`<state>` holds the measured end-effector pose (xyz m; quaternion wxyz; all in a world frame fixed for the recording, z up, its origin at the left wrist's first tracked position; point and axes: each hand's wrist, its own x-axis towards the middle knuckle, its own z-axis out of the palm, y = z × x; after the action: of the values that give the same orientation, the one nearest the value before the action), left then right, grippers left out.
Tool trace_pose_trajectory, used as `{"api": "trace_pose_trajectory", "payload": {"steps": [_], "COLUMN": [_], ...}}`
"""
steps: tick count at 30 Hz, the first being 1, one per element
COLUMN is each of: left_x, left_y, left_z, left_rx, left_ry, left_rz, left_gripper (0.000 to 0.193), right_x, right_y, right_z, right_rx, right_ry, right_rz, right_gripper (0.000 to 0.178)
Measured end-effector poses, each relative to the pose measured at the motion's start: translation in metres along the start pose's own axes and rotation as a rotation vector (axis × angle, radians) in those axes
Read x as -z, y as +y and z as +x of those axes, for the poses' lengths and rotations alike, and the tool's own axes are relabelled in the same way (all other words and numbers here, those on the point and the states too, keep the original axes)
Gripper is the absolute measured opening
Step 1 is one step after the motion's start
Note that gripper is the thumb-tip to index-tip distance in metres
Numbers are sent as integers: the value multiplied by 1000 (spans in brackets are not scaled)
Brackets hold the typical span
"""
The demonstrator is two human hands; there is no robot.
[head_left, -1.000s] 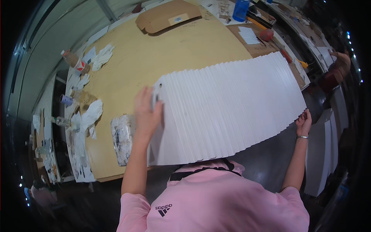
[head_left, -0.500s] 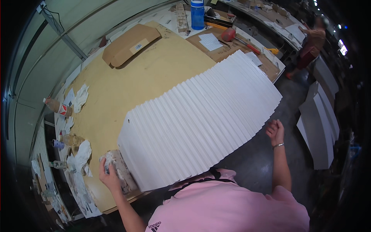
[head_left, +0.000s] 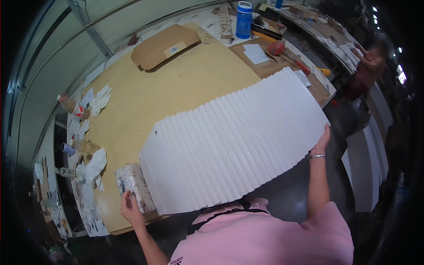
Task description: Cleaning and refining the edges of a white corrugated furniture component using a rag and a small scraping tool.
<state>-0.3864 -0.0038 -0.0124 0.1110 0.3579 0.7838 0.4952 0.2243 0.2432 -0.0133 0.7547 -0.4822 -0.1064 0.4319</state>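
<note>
The right hand [head_left: 321, 142] is touching the white boards [head_left: 232, 143] again, so one hand is attending them; whether its part-hidden fingers are grasping, I cannot tell. The boards are lying fanned on the desk [head_left: 176, 92]. The left hand [head_left: 132, 215], fingers released, is staying at the wrapped block [head_left: 136, 185].

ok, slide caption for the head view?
Left hand by a mottled block, right hand at the edge of fanned white sheets.
</note>
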Motion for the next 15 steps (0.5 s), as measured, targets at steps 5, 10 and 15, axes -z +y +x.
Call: {"api": "trace_pose_trajectory", "payload": {"steps": [5,10,15], "left_x": [-23,-34,-39], "left_y": [20,39,44], "left_z": [12,11,-1], "left_rx": [-19,-152,-360], "left_ry": [-85,-90,-60], "left_rz": [-14,107,194], "left_gripper": [31,32,31], "right_x": [-6,23,113], "right_y": [-4,15,10], "right_z": [-5,7,33], "right_rx": [-9,-74,-237], "right_ry": [54,-84,93], "right_rz": [-29,10,-113], "right_gripper": [56,51,75]}}
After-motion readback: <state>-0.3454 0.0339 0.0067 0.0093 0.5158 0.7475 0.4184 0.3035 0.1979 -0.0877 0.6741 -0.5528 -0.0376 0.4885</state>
